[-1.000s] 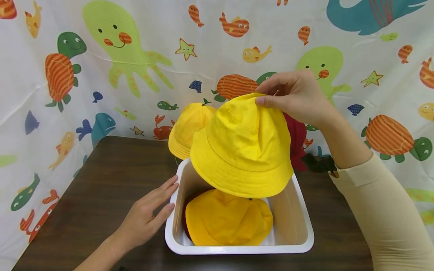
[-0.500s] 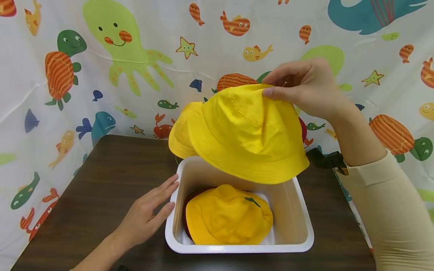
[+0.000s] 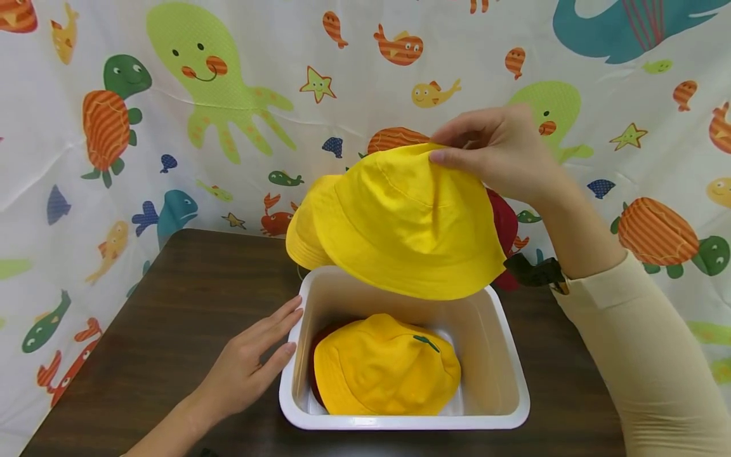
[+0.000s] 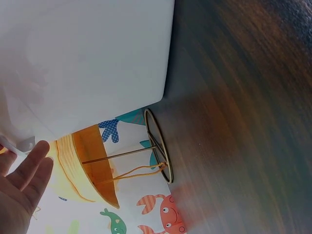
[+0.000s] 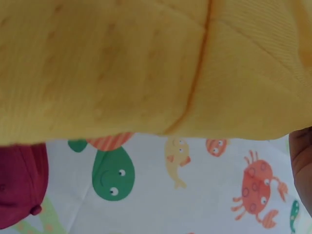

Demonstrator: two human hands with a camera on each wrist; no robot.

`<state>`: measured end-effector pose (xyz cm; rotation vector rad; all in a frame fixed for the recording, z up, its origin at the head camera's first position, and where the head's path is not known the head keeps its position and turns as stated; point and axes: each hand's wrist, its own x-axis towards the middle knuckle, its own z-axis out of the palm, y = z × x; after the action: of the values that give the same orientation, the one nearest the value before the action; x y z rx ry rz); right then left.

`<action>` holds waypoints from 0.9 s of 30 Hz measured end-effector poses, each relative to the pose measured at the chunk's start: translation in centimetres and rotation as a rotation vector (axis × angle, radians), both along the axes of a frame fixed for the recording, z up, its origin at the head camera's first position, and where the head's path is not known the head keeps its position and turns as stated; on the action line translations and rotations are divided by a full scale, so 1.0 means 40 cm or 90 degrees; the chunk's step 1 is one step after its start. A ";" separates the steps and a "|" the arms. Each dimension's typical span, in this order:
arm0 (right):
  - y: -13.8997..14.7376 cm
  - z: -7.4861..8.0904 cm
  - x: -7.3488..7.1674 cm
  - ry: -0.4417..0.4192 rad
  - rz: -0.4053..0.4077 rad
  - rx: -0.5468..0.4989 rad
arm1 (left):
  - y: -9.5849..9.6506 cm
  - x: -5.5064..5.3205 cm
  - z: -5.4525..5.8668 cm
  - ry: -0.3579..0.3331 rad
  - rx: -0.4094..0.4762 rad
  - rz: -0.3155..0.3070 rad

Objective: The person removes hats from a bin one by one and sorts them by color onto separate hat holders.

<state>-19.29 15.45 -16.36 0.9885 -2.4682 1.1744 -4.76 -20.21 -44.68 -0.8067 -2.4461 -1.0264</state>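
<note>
Your right grip (image 3: 498, 151) is pinching the bright yellow cloth bucket hat (image 3: 405, 219) by its crown over the rectangular white plastic bin (image 3: 405, 422), so I'd hold it gently, brim clear of the edge, and let your straight-fingered left grip (image 3: 247, 365) steady that bin.

Yellow hat (image 3: 408, 222) partly hides red headwear (image 3: 505, 221) (a cap, perhaps)

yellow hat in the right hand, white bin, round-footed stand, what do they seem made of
Held yellow hat: matte, woven-looking fabric, possibly cotton; soft creases and seams.
White bin: probably plastic, slightly glossy, with a smooth rounded rim.
Round-footed stand: apparently metal; thin rods with a dull brassy sheen.
</note>
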 end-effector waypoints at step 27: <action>-0.085 -0.052 -0.142 -0.073 -0.111 -0.130 | 0.002 -0.002 -0.011 -0.005 0.001 0.003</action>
<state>-24.96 12.03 -18.46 0.6539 -2.3999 1.4240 -4.84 -20.15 -45.14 -0.7981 -2.4522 -1.0306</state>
